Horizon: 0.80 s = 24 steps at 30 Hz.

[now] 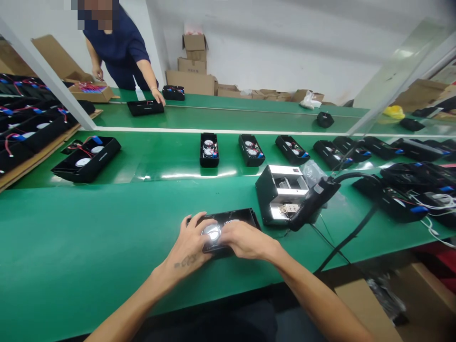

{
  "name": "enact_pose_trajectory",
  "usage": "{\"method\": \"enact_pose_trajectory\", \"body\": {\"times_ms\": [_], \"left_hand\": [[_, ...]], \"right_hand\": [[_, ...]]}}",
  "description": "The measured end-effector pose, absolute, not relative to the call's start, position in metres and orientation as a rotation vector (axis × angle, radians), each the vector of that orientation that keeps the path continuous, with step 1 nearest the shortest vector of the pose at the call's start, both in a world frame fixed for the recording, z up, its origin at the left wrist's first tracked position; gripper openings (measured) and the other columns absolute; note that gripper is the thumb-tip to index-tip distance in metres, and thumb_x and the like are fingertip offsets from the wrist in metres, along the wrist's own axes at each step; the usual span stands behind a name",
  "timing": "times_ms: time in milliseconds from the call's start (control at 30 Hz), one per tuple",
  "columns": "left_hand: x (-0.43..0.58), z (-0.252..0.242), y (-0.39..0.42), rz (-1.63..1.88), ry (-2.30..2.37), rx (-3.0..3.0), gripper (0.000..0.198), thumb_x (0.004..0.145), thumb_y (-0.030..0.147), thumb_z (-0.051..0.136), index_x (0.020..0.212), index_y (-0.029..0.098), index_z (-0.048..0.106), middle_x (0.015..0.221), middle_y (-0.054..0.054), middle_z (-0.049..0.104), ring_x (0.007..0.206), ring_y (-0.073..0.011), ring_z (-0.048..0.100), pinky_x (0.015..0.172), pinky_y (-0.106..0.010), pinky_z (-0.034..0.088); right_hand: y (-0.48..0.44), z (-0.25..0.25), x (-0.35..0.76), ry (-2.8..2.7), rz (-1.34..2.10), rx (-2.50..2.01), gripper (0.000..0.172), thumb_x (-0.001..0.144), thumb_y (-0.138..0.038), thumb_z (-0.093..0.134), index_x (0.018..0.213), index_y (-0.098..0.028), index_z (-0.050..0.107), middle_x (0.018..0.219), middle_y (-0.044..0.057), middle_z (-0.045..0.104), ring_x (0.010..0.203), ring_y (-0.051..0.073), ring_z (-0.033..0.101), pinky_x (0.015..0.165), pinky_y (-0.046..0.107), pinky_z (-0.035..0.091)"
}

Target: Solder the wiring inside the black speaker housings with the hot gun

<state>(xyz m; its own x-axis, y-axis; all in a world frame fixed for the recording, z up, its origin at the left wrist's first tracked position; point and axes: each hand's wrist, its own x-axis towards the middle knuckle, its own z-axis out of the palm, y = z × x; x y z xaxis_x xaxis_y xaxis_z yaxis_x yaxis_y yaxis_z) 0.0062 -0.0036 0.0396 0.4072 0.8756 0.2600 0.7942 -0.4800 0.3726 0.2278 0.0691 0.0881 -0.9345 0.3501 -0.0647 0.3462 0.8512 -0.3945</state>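
Note:
On the green bench before me lies a black speaker housing [251,217], its open side up, with round silver speaker drivers [213,232] inside. My left hand [194,237] is closed around the housing's left end, its thumb beside the nearer driver. My right hand [245,239] reaches in from the right with bent, closed fingertips over the middle of the housing, between the drivers. What those fingertips pinch, if anything, is hidden. A black and silver bench machine [283,194] stands just beyond the housing to the right.
A black handheld tool [315,202] on a cable leans by the machine. Several open housings [209,151] line the strip behind. More housings [402,192] with wires are heaped at right. Across the bench, a co-worker's hand [157,96] touches another black housing [145,108].

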Motion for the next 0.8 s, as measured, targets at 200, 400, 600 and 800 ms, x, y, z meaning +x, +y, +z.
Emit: {"method": "enact_pose_trajectory", "body": {"times_ms": [200, 400, 600, 800], "left_hand": [[0.004, 0.038, -0.004, 0.656, 1.466, 2.456, 0.028, 0.078, 0.018, 0.082, 0.103, 0.029, 0.076, 0.144, -0.006, 0.066, 0.149, -0.0415, 0.043, 0.118, -0.073, 0.031], [0.005, 0.038, -0.008, 0.681, 1.487, 2.445, 0.037, 0.078, 0.013, 0.079, 0.111, 0.026, 0.071, 0.140, -0.008, 0.067, 0.151, -0.0406, 0.042, 0.121, -0.072, 0.029], [0.006, 0.035, -0.013, 0.665, 1.491, 2.462, 0.031, 0.077, 0.011, 0.078, 0.103, 0.027, 0.072, 0.138, -0.007, 0.070, 0.152, -0.0420, 0.041, 0.121, -0.072, 0.028], [0.010, 0.049, -0.003, 0.601, 1.493, 2.264, 0.024, 0.076, 0.015, 0.080, 0.094, 0.030, 0.077, 0.131, -0.002, 0.074, 0.150, -0.0412, 0.041, 0.121, -0.069, 0.025]], "right_hand": [[0.062, 0.085, 0.228, -3.069, 0.479, -0.579, 0.033, 0.093, -0.002, 0.052, 0.112, -0.019, 0.074, 0.109, 0.007, 0.078, 0.096, 0.022, 0.062, 0.083, 0.038, 0.036], [0.058, 0.087, 0.228, -3.087, 0.350, -0.613, 0.035, 0.093, -0.001, 0.051, 0.118, -0.015, 0.071, 0.107, 0.010, 0.077, 0.094, 0.023, 0.062, 0.082, 0.040, 0.035], [0.061, 0.092, 0.228, -3.134, 0.473, -0.561, 0.036, 0.095, -0.002, 0.051, 0.118, -0.019, 0.073, 0.114, 0.008, 0.078, 0.097, 0.023, 0.064, 0.083, 0.039, 0.039], [0.063, 0.099, 0.226, -3.116, 0.559, -0.557, 0.034, 0.092, 0.000, 0.051, 0.107, -0.019, 0.074, 0.102, 0.008, 0.078, 0.092, 0.022, 0.066, 0.080, 0.036, 0.041]]}}
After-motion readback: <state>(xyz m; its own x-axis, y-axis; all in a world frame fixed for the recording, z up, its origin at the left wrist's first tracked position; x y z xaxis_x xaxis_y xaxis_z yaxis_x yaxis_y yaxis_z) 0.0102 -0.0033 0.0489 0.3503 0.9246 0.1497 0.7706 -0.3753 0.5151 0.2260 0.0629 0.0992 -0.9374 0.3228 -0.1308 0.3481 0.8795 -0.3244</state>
